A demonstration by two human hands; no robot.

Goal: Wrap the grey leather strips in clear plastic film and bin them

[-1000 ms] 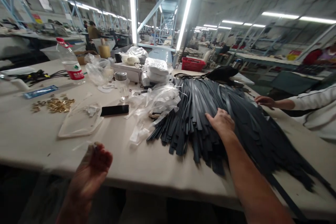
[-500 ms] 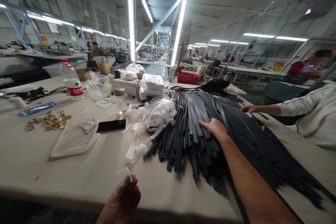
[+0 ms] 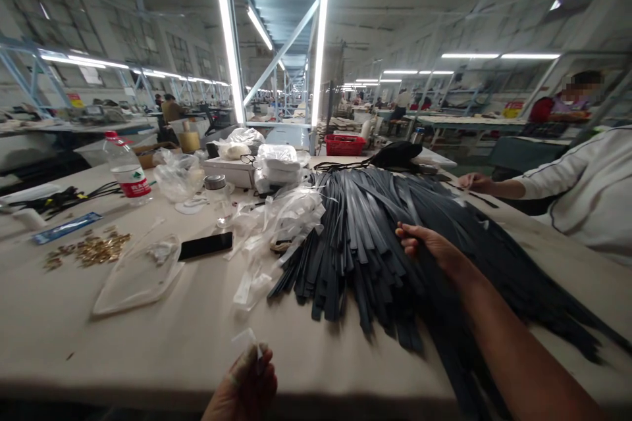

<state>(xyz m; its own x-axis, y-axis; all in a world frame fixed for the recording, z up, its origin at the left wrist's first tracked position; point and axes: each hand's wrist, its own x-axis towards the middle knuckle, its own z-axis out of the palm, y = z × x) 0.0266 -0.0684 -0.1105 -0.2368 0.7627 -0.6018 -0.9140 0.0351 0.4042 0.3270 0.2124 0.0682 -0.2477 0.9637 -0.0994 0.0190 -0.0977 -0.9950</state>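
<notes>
A big heap of dark leather straps fans across the middle of the table. My right hand lies on top of the heap, its fingers curled round one or more straps. My left hand is at the near table edge, fingers pinched on a small clear plastic piece.
Left of the heap lie crumpled clear plastic wrappers, a black phone, a clear tray, gold metal fittings, a glass jar and a water bottle. A co-worker's hand in a white sleeve reaches in from the right.
My left hand has moved right along the near edge with the plastic piece. My right hand went from lying flat on the straps to curling round them.
</notes>
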